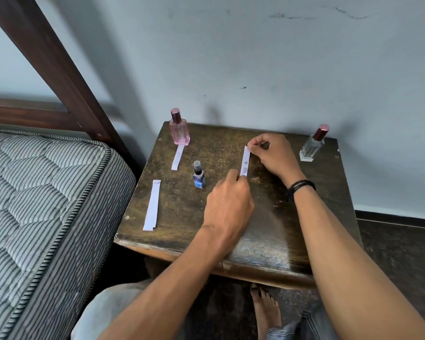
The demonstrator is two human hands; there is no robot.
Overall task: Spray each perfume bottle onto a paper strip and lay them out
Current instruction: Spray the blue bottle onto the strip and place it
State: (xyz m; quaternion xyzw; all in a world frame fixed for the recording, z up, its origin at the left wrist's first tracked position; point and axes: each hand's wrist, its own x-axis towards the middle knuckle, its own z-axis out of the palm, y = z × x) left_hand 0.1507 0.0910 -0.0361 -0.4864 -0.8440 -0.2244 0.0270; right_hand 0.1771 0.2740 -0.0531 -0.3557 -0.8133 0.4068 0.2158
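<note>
A white paper strip (245, 161) with wet spots is stretched between my hands over the dark wooden table (182, 204). My right hand (270, 153) pinches its far end and my left hand (228, 204) pinches its near end. A small blue bottle (198, 177) with its cap off stands just left of the strip. A pink bottle (179, 127) stands at the back left with a short strip (177, 157) lying in front of it. A clear bottle (313, 143) with a dark red cap stands at the back right. A longer strip (152, 205) lies near the left edge.
A striped mattress (42, 204) and a dark wooden bed frame (59, 77) sit to the left of the table. A pale wall (255, 57) rises right behind the table. My knees and a bare foot (265, 312) are below the front edge.
</note>
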